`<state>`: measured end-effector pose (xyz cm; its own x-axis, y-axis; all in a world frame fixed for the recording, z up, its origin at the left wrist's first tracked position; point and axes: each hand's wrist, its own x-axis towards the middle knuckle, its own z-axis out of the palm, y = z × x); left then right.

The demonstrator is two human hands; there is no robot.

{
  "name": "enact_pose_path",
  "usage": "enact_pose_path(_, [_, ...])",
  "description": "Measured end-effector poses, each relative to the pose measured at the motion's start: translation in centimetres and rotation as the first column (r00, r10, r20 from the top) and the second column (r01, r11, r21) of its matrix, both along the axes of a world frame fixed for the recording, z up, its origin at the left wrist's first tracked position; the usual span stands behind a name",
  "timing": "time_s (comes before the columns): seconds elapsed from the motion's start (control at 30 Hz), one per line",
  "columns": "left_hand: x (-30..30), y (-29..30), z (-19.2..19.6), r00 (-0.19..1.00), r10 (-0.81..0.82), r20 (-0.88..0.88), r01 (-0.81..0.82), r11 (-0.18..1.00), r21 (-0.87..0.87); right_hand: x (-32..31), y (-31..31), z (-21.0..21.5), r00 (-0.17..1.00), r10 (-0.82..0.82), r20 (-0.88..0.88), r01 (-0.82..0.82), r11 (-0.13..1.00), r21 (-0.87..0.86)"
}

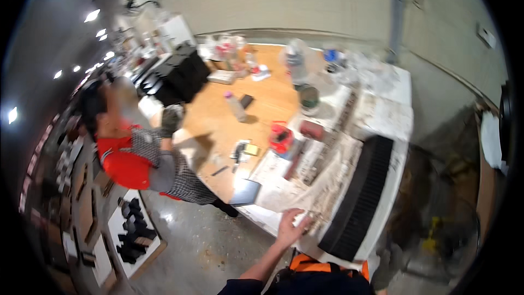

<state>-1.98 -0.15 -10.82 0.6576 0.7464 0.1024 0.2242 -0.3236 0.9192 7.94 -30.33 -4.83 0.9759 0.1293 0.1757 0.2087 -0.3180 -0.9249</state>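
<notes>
Table (267,93): wooden top, white stained covering (274,177) on right part. Long black ribbed piece (357,199) along right edge. Dark flat plate (245,192) at near edge. Pink-capped bottle (236,107) mid-table.

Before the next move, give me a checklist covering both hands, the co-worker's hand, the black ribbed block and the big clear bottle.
1. Left hand at the worktable: ok, at its near edge.
2. Left hand empty: cannot tell, blurred.
3. Right hand on the worktable: not ok, low beside its corner.
4. Co-worker's hand apart from yours: ok.
5. Black ribbed block on the worktable: ok.
6. Clear bottle upright: ok.
</notes>
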Motion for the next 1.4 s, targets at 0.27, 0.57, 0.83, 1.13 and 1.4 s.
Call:
enact_pose_path(0.27, [-0.7,-0.6,2.9,0.985,-0.169,0.025,0.167,0.924,-0.345,2.2,2.5,2.3,0.997,-0.059,-0.056,0.067,0.986,0.151])
enact_pose_path(0.57, [0.1,-3.7,3.5,0.675,-0.631,-0.383,0.699,0.713,0.057,2.1,-1.8,-0.1,0.932,-0.172,-0.32,0.235,0.957,0.169])
enact_pose_path(0.83, [1.2,-4.4,5.4,0.659,-0.523,-0.541,0.657,0.751,0.074,1.1,-1.4,-3.9,0.95,-0.187,-0.249,0.222,0.967,0.123])
enact_pose_path(1.13, [0.2,-7.3,4.5,0.664,-0.534,-0.523,0.638,0.769,0.024,1.4,1.0,-4.1,0.99,-0.027,-0.141,0.048,0.988,0.148])
enact_pose_path(1.4, [0.3,-7.3,3.2,0.661,-0.522,-0.539,0.658,0.749,0.081,2.6,1.5,-1.4,0.892,0.297,-0.342,-0.421,0.821,-0.386])
